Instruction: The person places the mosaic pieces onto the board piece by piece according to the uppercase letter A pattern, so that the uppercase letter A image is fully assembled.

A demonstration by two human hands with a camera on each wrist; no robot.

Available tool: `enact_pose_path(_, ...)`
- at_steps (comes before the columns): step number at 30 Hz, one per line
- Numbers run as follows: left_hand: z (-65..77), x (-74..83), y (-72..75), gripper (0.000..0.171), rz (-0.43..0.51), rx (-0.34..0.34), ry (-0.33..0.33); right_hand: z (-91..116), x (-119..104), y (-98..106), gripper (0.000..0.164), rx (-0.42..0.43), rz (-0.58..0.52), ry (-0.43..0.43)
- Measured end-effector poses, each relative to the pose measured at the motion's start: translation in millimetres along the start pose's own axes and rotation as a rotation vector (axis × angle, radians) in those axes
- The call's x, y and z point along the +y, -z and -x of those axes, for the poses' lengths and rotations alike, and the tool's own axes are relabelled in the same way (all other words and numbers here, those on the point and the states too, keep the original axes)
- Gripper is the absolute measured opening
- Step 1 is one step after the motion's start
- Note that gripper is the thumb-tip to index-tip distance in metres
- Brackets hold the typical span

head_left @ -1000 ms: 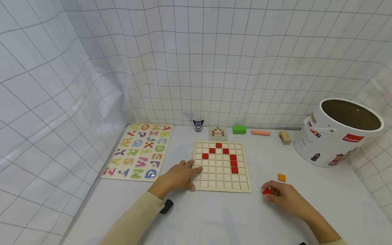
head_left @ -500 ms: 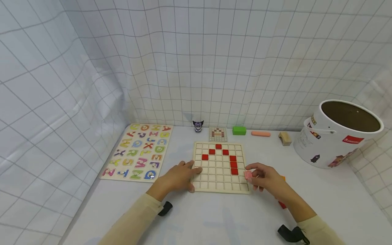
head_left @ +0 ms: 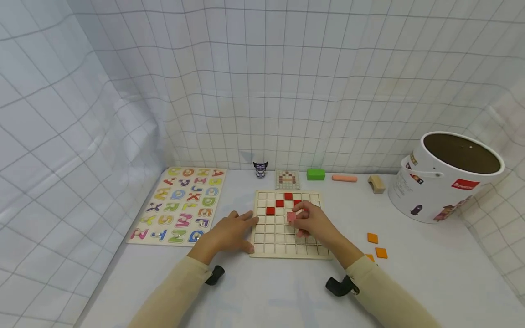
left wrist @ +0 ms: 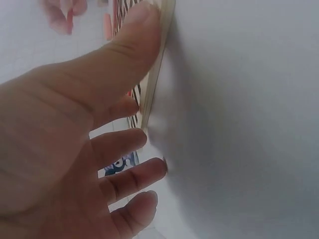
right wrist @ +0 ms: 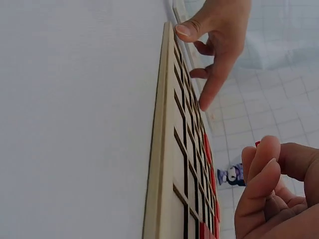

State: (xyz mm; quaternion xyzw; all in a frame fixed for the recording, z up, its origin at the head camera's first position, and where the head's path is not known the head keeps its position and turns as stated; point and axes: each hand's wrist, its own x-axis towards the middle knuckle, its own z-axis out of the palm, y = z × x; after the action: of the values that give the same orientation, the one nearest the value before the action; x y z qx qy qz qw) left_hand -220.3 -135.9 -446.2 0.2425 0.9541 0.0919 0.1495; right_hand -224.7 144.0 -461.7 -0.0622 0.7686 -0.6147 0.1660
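In the head view a flat grid board [head_left: 268, 248] lies mid-table with several red tiles [head_left: 279, 203] in its upper squares. Between thumb and fingertips my right hand [head_left: 316, 223] pinches a square tile, light red in the head view [head_left: 291, 217], raised over the middle of the board and hiding some squares. Only a red sliver of that tile [right wrist: 257, 143] shows in the right wrist view. My left hand [head_left: 229, 233] rests at the board's left edge, fingers spread. Its thumb [left wrist: 142, 30] lies along the board's edge in the left wrist view.
Several orange tiles [head_left: 381, 253] lie right of the board, one partly behind the right sleeve. A letter puzzle [head_left: 176, 207] is at left. Behind the board stand a small figure [head_left: 260, 170], pattern card [head_left: 287, 180], green block [head_left: 316, 174], orange stick [head_left: 344, 178], wooden arch [head_left: 376, 184] and white bucket [head_left: 445, 182].
My right hand has carried the tile leftward from the table on the right to over the board. The left index finger has drawn back to the board's left edge. The head view has shifted slightly.
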Motion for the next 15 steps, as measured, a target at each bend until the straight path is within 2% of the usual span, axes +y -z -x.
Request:
enact_pose_path(3, -1.2, 1.3, -0.6, 0.089, -0.001, 0.005, 0.003, -18.0, -2.9, -18.4, 0.033, 0.002, 0.025, -0.019)
enact_pose_path(7, -3.1, 5.9, -0.2, 0.089, -0.015, 0.012, 0.004, -36.0, -4.7, -35.2, 0.028, 0.039, 0.197, -0.02)
enact_pose_path(11, -3.5, 9.1, -0.3, 0.085, -0.022, -0.005, 0.01, -44.8, -4.4, -43.5, 0.024, 0.078, 0.397, -0.004)
enact_pose_path(15, -3.6, 8.4, -1.8, 0.081, -0.045, -0.006, 0.01, -46.8, -6.3, -48.4, 0.022, 0.059, 0.481, 0.028)
